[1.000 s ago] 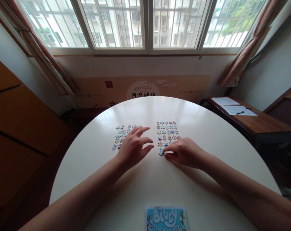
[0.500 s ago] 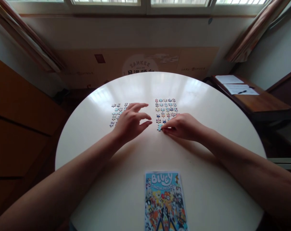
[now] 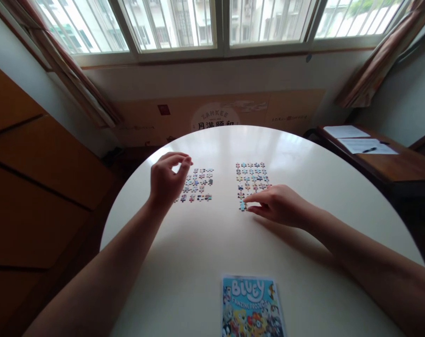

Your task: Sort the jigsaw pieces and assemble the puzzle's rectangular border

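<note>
Head view shows the right hand a little right of the frame centre, its thumb and index finger parted at the edge of a light blue piece. The fingertips seem to touch this piece, but I see no grasp on it. It lies at the lower left corner of the right group of puzzle pieces. Left of centre, the left hand is above the left group of puzzle pieces, with thumb and index fingertips close together; whether something is between them, I cannot tell.

To handle the blue piece well, I think light fingertips on its rim are best, sliding it flat and slowly, so that the neighbouring pieces are not pushed. The left wrist should rather be kept high, because a low sleeve-less forearm could drag small pieces.

The round table is white and smooth, so pieces may slip easily. At the bottom of the frame lies a printed picture with the word "Bluey". Barred windows give light from the top, and papers are on a wooden side table at right.
</note>
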A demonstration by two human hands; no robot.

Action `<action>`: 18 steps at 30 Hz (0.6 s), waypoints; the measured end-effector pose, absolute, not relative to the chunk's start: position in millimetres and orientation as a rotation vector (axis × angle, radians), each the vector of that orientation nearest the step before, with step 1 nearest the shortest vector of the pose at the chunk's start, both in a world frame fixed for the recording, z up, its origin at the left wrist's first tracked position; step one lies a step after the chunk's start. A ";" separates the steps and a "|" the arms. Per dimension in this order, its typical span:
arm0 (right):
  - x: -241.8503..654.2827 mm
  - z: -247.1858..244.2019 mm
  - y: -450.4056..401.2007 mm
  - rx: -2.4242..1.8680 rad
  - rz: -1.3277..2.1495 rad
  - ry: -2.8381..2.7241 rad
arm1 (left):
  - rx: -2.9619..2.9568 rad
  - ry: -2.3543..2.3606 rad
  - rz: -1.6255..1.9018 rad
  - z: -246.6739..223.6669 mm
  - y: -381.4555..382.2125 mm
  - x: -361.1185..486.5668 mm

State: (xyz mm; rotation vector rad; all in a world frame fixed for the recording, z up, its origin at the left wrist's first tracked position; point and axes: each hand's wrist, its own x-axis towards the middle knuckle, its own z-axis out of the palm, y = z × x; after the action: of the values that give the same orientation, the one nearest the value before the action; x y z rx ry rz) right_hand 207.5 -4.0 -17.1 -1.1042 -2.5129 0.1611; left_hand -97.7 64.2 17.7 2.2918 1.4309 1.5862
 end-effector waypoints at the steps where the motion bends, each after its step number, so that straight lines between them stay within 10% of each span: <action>1: 209.2 -16.0 -4.1 -1.104 0.179 -2.491 | 2.156 1.470 1.667 16.8 72.2 -106.6; 18: 217.8 -7.3 -4.2 -0.963 0.230 -2.247 | 1.826 1.640 1.845 -5.5 106.8 -141.4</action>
State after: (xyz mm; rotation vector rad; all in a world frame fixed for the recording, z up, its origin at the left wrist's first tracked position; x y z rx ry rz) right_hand 217.8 -4.2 -7.3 -0.9628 -2.2474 0.2304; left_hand -141.4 106.8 -5.5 1.8258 1.6397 1.8450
